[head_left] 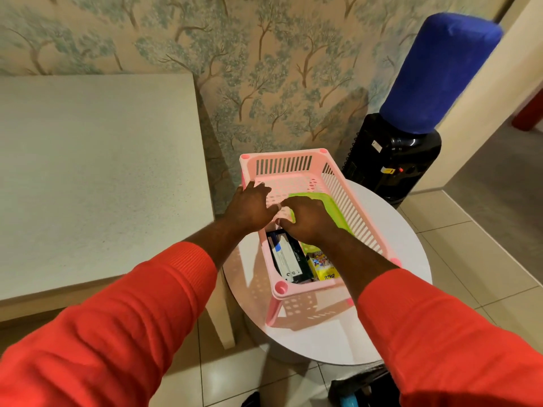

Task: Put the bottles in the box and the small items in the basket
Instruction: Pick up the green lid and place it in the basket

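Pink slotted plastic basket (329,174) stands on its short legs on the round white table (390,327), and everything else I place from it. My left hand (249,208) rests on its left rim about halfway along, fingers spread and loose, closed on nothing. My right hand (308,220) reaches down inside it, over the middle, fingers curled against the near edge of a flat lime-green plastic piece (332,207) that lies toward the right wall; whether I truly grip that piece or only press on it I cannot tell, since my knuckles hide the fingertips. Nearer to me in the basket, against its left wall, lies a dark rectangular packet with a white label (286,257), and beside it, toward the near right corner, a small yellow printed packet (324,267) partly under my right forearm. Beyond the basket's far right corner stands a black water dispenser with a blue covered bottle (440,74). Left of the basket is a pale speckled square tabletop (88,171).
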A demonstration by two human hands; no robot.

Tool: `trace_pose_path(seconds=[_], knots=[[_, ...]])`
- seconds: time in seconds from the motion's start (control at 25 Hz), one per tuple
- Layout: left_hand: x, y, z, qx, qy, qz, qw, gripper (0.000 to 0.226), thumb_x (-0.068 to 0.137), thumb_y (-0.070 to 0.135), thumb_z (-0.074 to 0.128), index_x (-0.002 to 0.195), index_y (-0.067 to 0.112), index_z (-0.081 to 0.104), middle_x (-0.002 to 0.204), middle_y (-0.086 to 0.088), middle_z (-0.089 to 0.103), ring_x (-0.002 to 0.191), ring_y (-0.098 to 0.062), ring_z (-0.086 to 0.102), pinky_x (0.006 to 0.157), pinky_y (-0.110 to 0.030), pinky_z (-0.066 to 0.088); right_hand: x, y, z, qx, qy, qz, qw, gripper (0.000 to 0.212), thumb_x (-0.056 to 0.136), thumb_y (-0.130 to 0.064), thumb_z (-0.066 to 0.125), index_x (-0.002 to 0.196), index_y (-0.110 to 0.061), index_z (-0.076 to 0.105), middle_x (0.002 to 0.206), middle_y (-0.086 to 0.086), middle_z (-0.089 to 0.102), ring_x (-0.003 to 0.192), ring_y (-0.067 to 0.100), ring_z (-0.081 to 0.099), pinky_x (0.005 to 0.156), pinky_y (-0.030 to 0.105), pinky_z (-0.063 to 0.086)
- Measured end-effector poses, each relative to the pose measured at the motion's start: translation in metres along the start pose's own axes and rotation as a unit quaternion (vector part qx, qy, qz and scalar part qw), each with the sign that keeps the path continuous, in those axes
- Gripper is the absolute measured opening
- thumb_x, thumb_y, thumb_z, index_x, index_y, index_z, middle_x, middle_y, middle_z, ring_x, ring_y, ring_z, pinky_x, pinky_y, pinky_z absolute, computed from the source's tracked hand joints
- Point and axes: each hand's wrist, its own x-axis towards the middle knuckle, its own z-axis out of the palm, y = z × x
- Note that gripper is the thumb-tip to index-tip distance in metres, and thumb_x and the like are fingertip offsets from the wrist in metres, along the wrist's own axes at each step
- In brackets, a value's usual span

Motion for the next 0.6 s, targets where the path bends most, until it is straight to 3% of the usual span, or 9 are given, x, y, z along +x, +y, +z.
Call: trace_pose_path(seconds=[0.24, 0.44, 0.6], knots=[[-0.072, 0.015, -0.027, 0.044, -0.005, 0.024, 0.999, 0.076, 0.095, 0.058, 0.052, 0.156, 0.015, 0.033, 0.163, -0.01, 0.032, 0.152, -0.034, 0.02, 0.123, -0.058, 0.013, -0.064, -0.024, -0.027, -0.021, 0.021, 0.029, 0.999, 0.075, 0.101, -0.056, 0.047, 0.16, -0.017, 0.024, 0.167, 0.004, 0.024, 0.154, 0.022, 0.02, 0.123, 0.05, 0.015], [-0.171, 0.024, -0.037, 0.056, 0.014, 0.007, 0.998, 0.087, 0.094, 0.069, 0.043, 0.161, 0.017, 0.021, 0.168, -0.009, 0.018, 0.157, -0.029, 0.006, 0.125, -0.056, 0.007, -0.143, -0.066, -0.031, -0.009, 0.064, 0.003, 0.998, 0.081, 0.1, -0.064, 0.041, 0.162, -0.018, 0.017, 0.17, 0.002, 0.014, 0.156, 0.02, 0.01, 0.124, 0.051, 0.005], [-0.268, 0.028, -0.031, 0.078, 0.027, -0.001, 0.997, 0.091, 0.091, 0.075, 0.039, 0.161, 0.021, 0.017, 0.169, -0.006, 0.015, 0.157, -0.027, 0.006, 0.124, -0.055, 0.007, -0.227, -0.109, -0.013, 0.001, 0.081, -0.009, 0.997, 0.087, 0.097, -0.068, 0.042, 0.162, -0.017, 0.016, 0.17, 0.002, 0.013, 0.157, 0.021, 0.009, 0.124, 0.053, 0.004]])
